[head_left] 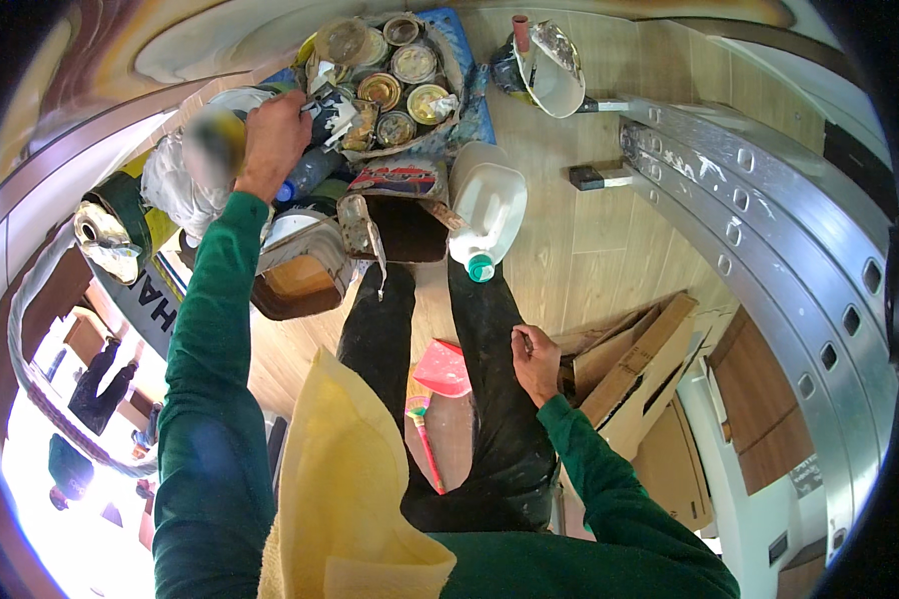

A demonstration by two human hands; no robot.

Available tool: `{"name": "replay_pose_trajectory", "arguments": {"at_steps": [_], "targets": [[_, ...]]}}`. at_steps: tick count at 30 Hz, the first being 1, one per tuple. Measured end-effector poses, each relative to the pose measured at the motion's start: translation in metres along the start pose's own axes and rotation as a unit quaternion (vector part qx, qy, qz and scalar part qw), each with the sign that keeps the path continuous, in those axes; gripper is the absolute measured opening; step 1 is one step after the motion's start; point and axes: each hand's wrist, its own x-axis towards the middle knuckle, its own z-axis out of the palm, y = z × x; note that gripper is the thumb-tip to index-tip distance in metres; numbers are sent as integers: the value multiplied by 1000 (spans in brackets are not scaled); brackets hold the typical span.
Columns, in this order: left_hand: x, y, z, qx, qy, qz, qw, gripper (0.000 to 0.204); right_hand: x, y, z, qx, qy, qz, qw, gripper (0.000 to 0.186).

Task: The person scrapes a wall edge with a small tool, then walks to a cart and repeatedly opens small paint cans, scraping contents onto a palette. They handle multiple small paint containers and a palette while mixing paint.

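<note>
My left hand (278, 145) reaches forward over a cluster of containers, its fingers curled down beside a dark, paint-smeared item (332, 118). Its fingertips are partly hidden, and what they grip, if anything, I cannot make out. A bundle wrapped in whitish plastic (175, 190) is just left of that wrist. Close to the wrist on the right lies a clear bottle with a blue cap (310, 172). My right hand (537, 361) rests at my right knee, fingers curled in, with nothing seen in them. Between my legs lie a red dustpan (443, 369) and a small brush with a red handle (428, 444).
A tray-like holder of used cans (381, 90) stands ahead. Nearer are an open brown-lined container (410, 228), a cut-open bucket (305, 275) and a white jug with a green cap (491, 200). A metal ladder (739, 170) lies at right, above folded cardboard (634, 364).
</note>
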Motion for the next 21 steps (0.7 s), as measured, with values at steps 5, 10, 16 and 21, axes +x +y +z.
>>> {"name": "replay_pose_trajectory", "arguments": {"at_steps": [5, 10, 16, 21], "targets": [[13, -17, 20, 81, -22, 94, 992, 10, 0, -1, 0, -24, -17, 1, 1000, 10], [22, -22, 36, 126, -89, 105, 982, 12, -2, -3, 0, -22, -24, 16, 999, 11], [18, -1, 29, 148, -23, 117, 982, 17, -3, -2, 3, -6, -20, 31, 999, 11], [24, 30, 41, 66, -58, 151, 985, 20, -4, 1, 5, -20, -8, 1, 1000, 11]]}}
